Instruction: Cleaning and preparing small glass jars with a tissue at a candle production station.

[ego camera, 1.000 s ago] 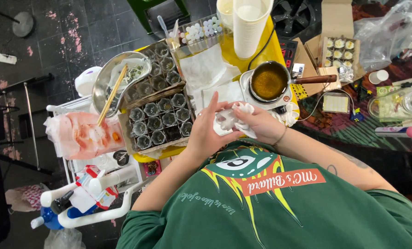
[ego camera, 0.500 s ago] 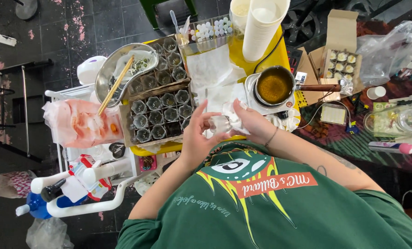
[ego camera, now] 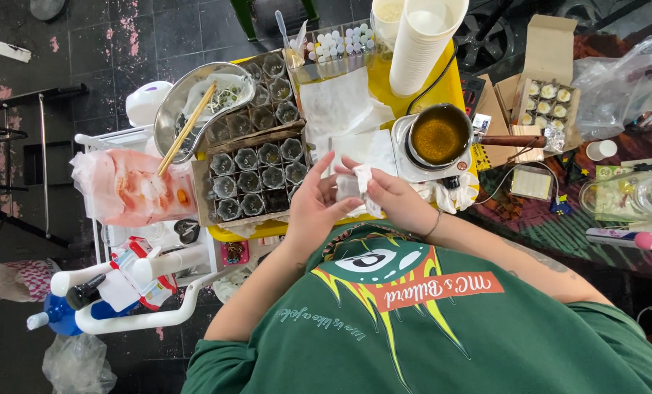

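Head view, landmark: we took the small pan (ego camera: 438, 136) of brown liquid as our reference for every place.
Held thing: a small jar wrapped in white tissue (ego camera: 353, 185) sat just left of and below the pan, above the yellow table edge (ego camera: 267, 230), close to the green shirt (ego camera: 443, 321).
Left hand: our left hand (ego camera: 313, 206) had its fingers curled against the wrap from the left, touching it.
Right hand: our right hand (ego camera: 393, 201) pinched the tissue between thumb and fingers, closed on it.
Handling: we judged the bundle light; the tissue soft and easy to tear; the jar inside, if glass, hard and breakable. We judged a hold around the body of the bundle better than one on the loose paper ends.
Box of jars (ego camera: 257, 179): left of the pan, small jars in rows, dark inside; we could not tell the contents.
Metal bowl (ego camera: 198, 102): far left of the pan, holding chopsticks (ego camera: 185, 130) and some wet scraps.
Cup stack (ego camera: 421, 44): above the pan, white, nested.
Carton (ego camera: 545, 102): right of the pan, small filled pots.
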